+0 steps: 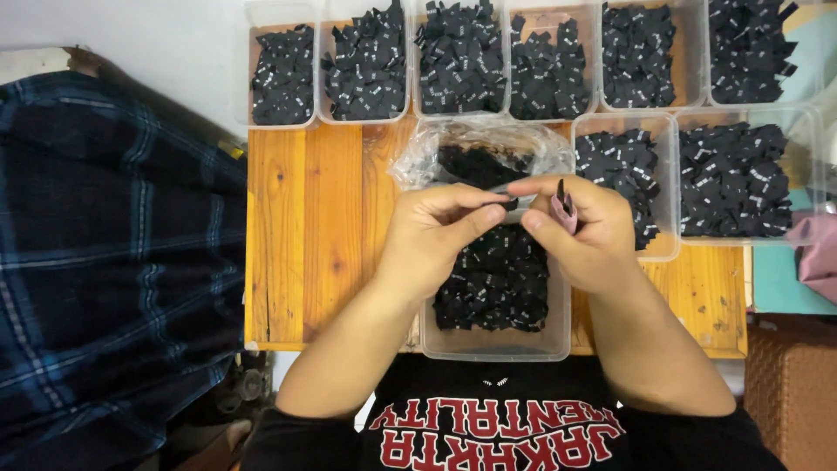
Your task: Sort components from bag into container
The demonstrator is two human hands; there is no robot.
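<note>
Pinching a black label (508, 204) between both hands (514, 228), together, above clear tub (497, 344), pink snips (565, 209) in right.

head cam | steep downward look, close | over wooden table (296, 227) | single view

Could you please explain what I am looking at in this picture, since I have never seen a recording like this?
This is one view from a camera worn on a person's head, looking down at their own two bare hands. The left hand pinches a small black label together with the right hand, which also holds small pink snips. Below them, on a wooden table, sits a clear tub of black fabric labels. Behind it lies a crumpled plastic bag, with more tubs of labels in rows. Dark plaid cloth lies at the left.
</note>
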